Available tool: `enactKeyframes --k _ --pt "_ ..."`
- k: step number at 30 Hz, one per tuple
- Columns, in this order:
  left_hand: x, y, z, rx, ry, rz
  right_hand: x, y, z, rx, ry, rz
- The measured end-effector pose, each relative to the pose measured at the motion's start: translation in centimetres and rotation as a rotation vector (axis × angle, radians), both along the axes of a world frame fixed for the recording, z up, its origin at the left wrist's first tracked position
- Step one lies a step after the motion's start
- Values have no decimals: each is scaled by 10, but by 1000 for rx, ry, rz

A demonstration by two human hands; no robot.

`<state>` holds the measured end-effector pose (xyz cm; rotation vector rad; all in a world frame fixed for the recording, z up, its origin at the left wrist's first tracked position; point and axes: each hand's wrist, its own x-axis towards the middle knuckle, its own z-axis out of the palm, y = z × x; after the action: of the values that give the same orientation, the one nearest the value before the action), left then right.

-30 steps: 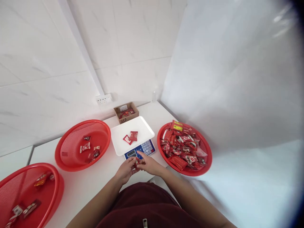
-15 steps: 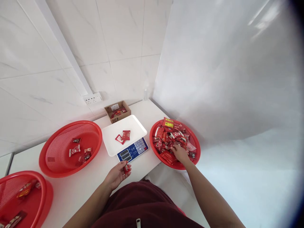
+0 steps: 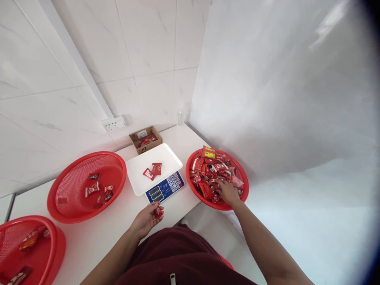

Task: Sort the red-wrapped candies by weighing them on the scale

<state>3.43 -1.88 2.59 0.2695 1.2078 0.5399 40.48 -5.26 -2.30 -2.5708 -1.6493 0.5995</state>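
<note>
While my left hand holds a red packet near the scale, my right hand touches the heap in the basket, grip hidden; picking seems the step, calling for a selective pinch.

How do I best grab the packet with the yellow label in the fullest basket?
Probably pinch the packet by its side edges, coming from above: it's flattish, lies on top near the far rim of the basket, and nothing covers it.

Glossy plastic baskets, smooth plastic tray, matt cardboard box, shiny wrappers, matt cloth garment
</note>
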Motion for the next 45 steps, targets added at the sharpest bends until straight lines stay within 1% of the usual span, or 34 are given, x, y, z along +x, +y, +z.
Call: enactKeyframes --k 2,4,9,11,13,17,19,22,26,29,34,37,40,43,45 --pt "0 0 0 -4 -2 7 4 4 0 76 45 -30" --pt "-1 -1 -2 -7 -4 20 12 9 3 114 87 -61" --pt "-5 -3 -4 -10 -13 39 29 18 14 133 78 -147" --pt "-5 -3 -4 -15 -16 40 27 20 16 130 90 -135" --pt "-5 -3 -2 -13 -18 38 18 21 15 123 110 -92" --pt "-4 -3 0 -13 -18 30 -5 22 6 104 106 0" --pt "-3 -4 0 -15 -18 24 -12 23 3 57 75 15" --pt "-4 -5 -1 -14 -11 19 -12 26 3 -24 75 29" --pt "-6 -6 -3 -18 3 27 -6 30 5 -18 121 36" --pt "-7 -5 -2 -17 -2 35 -1 31 8 21 155 -10" --pt "-9 -4 -1 -21 3 36 11 26 15 57 216 -158" --pt "-8 -4 -3 -17 8 28 14 23 20 76 250 -186" --pt "-7 -4 -5 -23 5 28 7 21 25 118 347 -177" --pt "-6 -4 -5 -31 12 34 -10 21 29 108 547 -178" --pt "-5 -5 -4 -30 13 33 -24 23 31 76 640 -100"
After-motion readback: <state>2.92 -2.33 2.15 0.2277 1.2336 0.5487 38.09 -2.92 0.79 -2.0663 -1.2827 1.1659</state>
